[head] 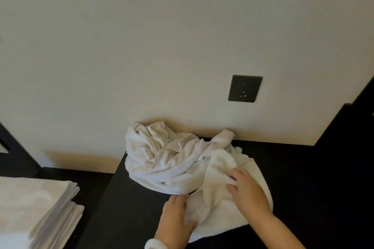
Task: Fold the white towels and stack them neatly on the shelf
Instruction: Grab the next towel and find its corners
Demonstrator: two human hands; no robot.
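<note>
Lying rumpled on the dark tabletop (pixel 131 204), a white towel (pixel 220 214) sits on the near side of the crumpled heap (pixel 162 159) of white towels and touches it. The right hand (pixel 248 193) pinches a raised fold of this towel between thumb and fingers, near the right end of the heap. The left hand (pixel 178 215) grips the towel's left edge with curled fingers, just in front of the heap's near rim; a white cuff (pixel 151 244) shows at its wrist. The heap itself lies against the pale wall (pixel 141 46). Left of the heap and well apart from it, a stack of folded white towels (pixel 38 206) rests on a dark surface. Above the heap to the right, a dark socket plate (pixel 244 88) is set in the wall.
</note>
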